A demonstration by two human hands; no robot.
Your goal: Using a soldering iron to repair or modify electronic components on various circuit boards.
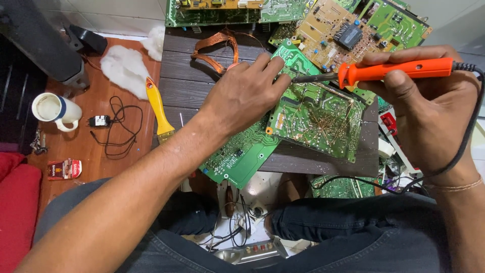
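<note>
- My left hand presses its fingertips down on the green circuit board, at its upper-left corner.
- My right hand grips the orange soldering iron, tip over that corner.
- A yellow-handled brush lies well left of the board.

An informal home electronics repair corner: green circuit boards pile across a low dark slatted table, an orange soldering iron is in use, and a mug, a brush and a cable lie on the wooden floor.
</note>
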